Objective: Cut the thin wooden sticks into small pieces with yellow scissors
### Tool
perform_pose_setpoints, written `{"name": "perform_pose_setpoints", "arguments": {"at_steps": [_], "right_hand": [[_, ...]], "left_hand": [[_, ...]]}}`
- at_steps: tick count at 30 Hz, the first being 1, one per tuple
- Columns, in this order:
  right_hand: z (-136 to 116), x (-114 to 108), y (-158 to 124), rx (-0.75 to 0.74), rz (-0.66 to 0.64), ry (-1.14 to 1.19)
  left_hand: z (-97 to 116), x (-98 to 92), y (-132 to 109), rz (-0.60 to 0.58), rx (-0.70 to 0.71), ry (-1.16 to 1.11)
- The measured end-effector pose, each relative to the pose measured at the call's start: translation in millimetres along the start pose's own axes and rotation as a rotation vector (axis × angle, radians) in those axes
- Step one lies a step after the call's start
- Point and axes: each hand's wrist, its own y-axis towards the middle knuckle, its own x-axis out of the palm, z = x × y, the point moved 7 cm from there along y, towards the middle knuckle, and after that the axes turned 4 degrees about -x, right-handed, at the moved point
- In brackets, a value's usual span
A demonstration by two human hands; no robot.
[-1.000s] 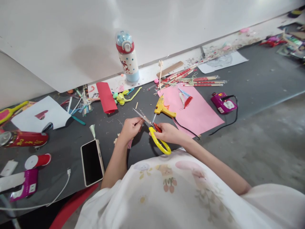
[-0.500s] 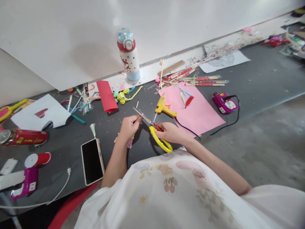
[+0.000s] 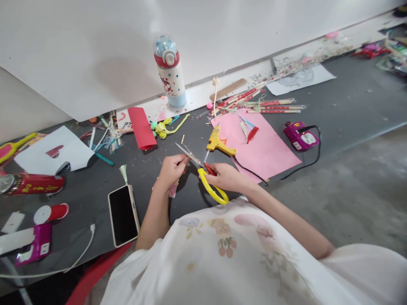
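My right hand (image 3: 225,176) is closed around a pair of scissors (image 3: 212,188) with a big yellow handle loop. A small red part shows at its fingers; I cannot tell whether it belongs to the scissors. The blades are slightly apart and point up and left, over my left hand's fingertips. My left hand (image 3: 171,170) is pinched beside the blades on a small pale bit too tiny to name. Just beyond the scissors lies a yellow hot glue gun (image 3: 218,142). A pink patterned scrap (image 3: 172,190) sits partly hidden beside my left wrist.
Pink paper (image 3: 263,152) lies right of the glue gun, near a purple power socket (image 3: 301,136). A water bottle (image 3: 171,76) stands at the back, with wrapped chopsticks (image 3: 273,106) to its right. Leftward are a phone (image 3: 124,216), red folded paper (image 3: 142,128) and a red can (image 3: 34,183).
The scissors have shifted slightly left and their blades look a little further apart. My left hand has stayed almost in place, still pinched.
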Motion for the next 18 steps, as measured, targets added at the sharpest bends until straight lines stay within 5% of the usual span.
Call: {"name": "perform_pose_setpoints", "arguments": {"at_steps": [7,18], "right_hand": [[5.3,2.7,0.4,0.079,-0.027,0.034],[-0.3,1.3,3.0,0.001,0.014,0.024]], "left_hand": [[-6.5,-0.9,2.6,0.034,-0.009,-0.005],[-5.4,-0.5,1.8,-0.001,-0.008,-0.02]]}}
